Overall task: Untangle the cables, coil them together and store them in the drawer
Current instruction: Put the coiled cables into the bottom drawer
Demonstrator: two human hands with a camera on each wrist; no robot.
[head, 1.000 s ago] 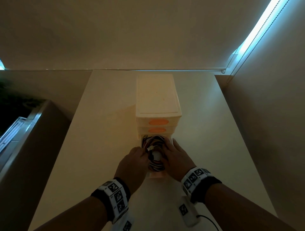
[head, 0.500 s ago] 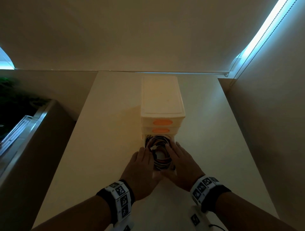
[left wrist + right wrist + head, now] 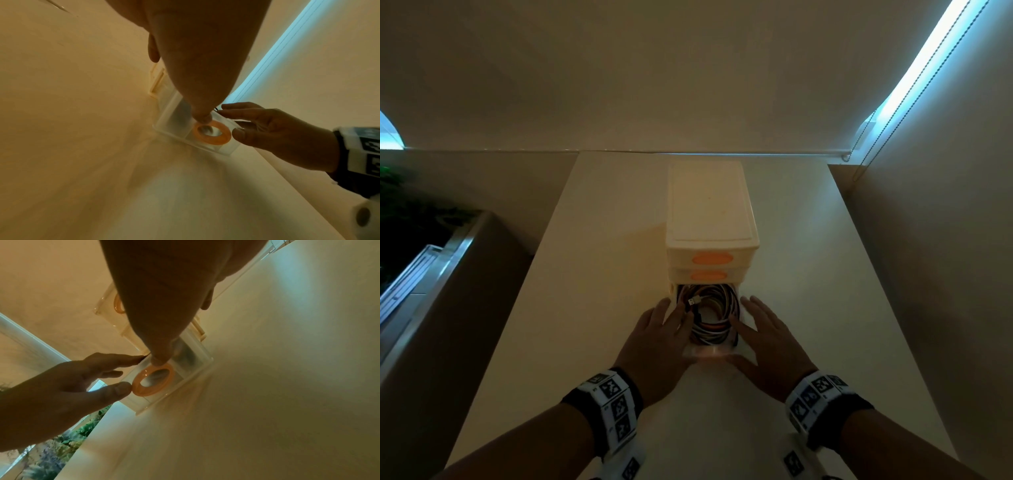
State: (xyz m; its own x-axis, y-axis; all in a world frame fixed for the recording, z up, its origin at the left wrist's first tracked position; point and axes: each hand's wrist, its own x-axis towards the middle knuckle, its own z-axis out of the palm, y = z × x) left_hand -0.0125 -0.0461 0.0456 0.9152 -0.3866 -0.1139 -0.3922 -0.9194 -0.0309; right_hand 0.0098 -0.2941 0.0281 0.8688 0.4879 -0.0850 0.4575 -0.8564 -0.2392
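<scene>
A coil of several black, white and orange cables point(image 3: 711, 313) lies inside the pulled-out bottom drawer point(image 3: 709, 353) of a cream drawer unit point(image 3: 710, 205). A USB plug point(image 3: 692, 301) sticks up at the coil's left. My left hand point(image 3: 659, 330) lies along the drawer's left side with straight fingers, and my right hand point(image 3: 763, 329) lies along its right side the same way. In the wrist views each thumb point(image 3: 202, 119) point(image 3: 159, 361) touches the clear drawer front by its orange ring handle point(image 3: 211, 134) point(image 3: 153, 381). Neither hand holds a cable.
The unit stands mid-way along a narrow pale table point(image 3: 599, 274). Its two upper drawers point(image 3: 711, 258) are closed. A wall runs close along the right; a dark planter ledge point(image 3: 465, 260) is at the left. A blind's bead cord point(image 3: 866, 137) hangs at the back right.
Both hands have let go of the cable coil and moved apart to the drawer's sides. The coil now lies in the drawer on its own.
</scene>
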